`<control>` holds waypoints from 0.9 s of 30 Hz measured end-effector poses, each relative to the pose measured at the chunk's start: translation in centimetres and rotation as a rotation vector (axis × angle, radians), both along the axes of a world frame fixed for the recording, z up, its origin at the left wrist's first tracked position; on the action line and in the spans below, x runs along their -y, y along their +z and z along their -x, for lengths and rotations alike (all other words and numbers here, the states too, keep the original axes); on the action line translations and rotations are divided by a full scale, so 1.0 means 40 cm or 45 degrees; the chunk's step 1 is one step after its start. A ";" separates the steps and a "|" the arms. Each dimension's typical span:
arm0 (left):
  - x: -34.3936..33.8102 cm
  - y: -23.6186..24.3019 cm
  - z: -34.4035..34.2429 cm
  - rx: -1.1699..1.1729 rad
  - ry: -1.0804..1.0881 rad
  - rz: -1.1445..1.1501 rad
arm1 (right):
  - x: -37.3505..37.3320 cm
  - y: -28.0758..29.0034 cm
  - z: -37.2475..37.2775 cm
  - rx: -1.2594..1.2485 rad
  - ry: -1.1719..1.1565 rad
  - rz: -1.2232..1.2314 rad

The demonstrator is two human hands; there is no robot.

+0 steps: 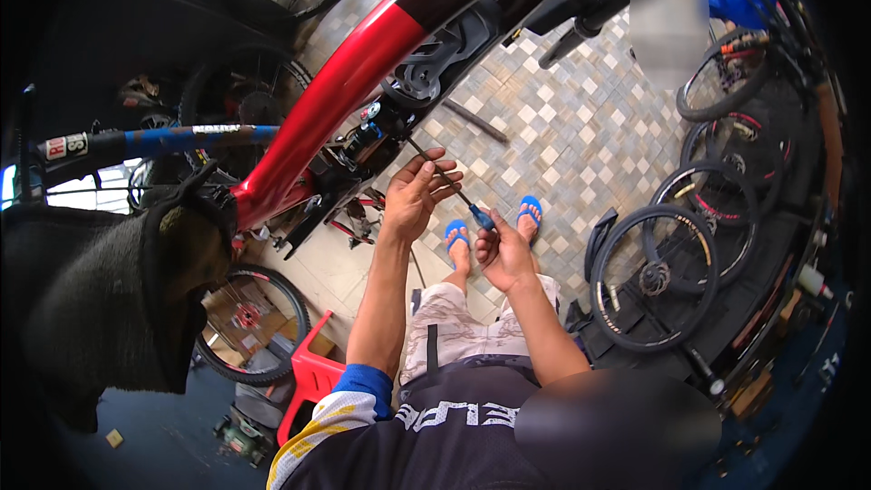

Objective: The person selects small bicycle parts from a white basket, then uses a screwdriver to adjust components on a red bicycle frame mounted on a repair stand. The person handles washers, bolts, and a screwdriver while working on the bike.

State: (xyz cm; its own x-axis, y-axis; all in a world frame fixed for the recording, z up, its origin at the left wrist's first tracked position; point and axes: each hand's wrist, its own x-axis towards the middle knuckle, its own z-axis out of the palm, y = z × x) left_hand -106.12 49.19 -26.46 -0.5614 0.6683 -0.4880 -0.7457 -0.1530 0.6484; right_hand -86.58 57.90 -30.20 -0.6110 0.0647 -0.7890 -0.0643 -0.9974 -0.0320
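My right hand [504, 252] is closed around the blue handle of a screwdriver [480, 214]. Its long thin shaft slants up and left toward dark mechanical parts [392, 120] under a bicycle's red and black frame [349, 63]. My left hand [415, 192] is further up the shaft, thumb on one side and loosely bent fingers on the other, lightly holding it. The shaft's tip meets the dark parts, where I cannot make out what it touches. Small blue and silver pieces [370, 122] show beside it.
Several loose wheels [655, 278] lie at the right on a black surface. A red plastic stool [313, 372] stands at lower left, near another wheel [252, 325]. A dark cloth [109, 295] hangs at left. A blue bike frame [172, 139] is behind. Someone's blue sleeve [739, 2] shows upper right.
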 end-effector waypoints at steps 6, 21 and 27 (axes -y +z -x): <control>0.022 -0.035 0.022 0.005 -0.107 -0.048 | 0.024 0.015 -0.033 -0.161 0.651 -0.956; -0.007 -0.012 0.016 -0.074 0.009 0.259 | 0.059 0.056 -0.062 0.064 1.055 -2.246; -0.004 -0.029 0.019 -0.257 0.059 0.344 | -0.015 0.152 -0.046 0.297 0.608 -2.001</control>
State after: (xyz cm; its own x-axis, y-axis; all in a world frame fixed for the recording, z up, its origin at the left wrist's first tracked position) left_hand -106.89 49.35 -27.63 -0.6915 0.5016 -0.5199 -0.5944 0.0139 0.8040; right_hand -84.76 58.52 -24.12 -0.6945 0.6881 -0.2104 0.3685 0.0889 -0.9254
